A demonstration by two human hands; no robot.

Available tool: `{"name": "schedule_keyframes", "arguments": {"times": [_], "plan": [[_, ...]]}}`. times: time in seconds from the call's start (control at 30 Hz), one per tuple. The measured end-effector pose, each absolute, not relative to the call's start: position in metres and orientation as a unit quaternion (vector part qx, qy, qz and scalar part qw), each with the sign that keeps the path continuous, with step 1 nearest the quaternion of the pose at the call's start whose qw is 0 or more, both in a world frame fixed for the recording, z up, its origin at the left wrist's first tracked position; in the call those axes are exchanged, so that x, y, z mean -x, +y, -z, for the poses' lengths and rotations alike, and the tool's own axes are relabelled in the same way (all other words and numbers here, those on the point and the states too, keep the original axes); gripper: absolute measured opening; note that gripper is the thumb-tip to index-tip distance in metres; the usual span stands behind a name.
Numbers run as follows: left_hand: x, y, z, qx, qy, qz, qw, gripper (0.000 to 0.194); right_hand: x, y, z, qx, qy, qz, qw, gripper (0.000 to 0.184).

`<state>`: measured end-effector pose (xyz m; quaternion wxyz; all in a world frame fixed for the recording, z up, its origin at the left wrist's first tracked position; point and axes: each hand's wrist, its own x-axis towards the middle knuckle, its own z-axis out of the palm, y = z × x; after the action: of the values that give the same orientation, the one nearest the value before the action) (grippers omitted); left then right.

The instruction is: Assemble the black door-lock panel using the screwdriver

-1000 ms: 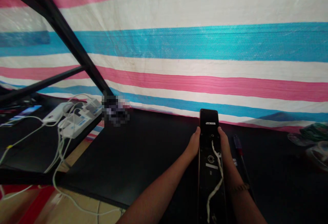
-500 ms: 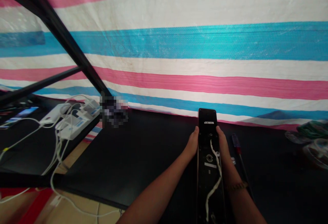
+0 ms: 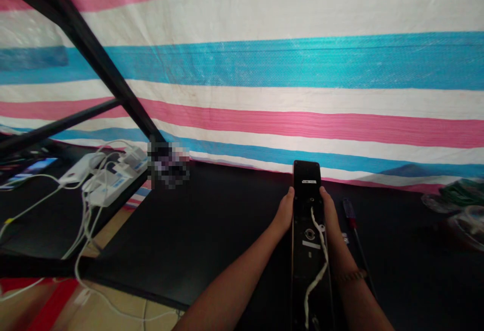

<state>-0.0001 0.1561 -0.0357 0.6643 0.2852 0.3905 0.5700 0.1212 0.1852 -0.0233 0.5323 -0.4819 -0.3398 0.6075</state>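
Note:
A long, narrow black housing (image 3: 307,280) points away from me over the dark tabletop. Its facing side carries a small white label near the far end, a round fitting, a pale strip and a white wrapped cable (image 3: 321,268) running lengthwise. My left hand (image 3: 284,214) grips the left edge near the far end, thumb along the side. On the opposite edge, my right hand (image 3: 329,213) grips at about the same height. The fingers of both hands are mostly hidden beneath it. Just right of my right hand lies a screwdriver (image 3: 351,220) with a dark and red handle.
White power strips (image 3: 109,184) with plugs and tangled cables stand at the left, near a lit screen (image 3: 32,172). A black metal frame bar (image 3: 94,48) slants across the upper left. Striped sheeting (image 3: 264,63) hangs behind the table. Clear and green plastic items (image 3: 463,192) lie far right.

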Motion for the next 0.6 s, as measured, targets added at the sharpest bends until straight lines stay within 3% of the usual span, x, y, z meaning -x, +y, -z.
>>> {"name": "schedule_keyframes", "arguments": {"times": [0.6], "plan": [[-0.0008, 0.1572, 0.0369, -0.288, 0.382, -0.58, 0.66, 0.075, -0.1208, 0.1837, 0.02, 0.475, -0.304, -0.625, 0.54, 0.045]]}}
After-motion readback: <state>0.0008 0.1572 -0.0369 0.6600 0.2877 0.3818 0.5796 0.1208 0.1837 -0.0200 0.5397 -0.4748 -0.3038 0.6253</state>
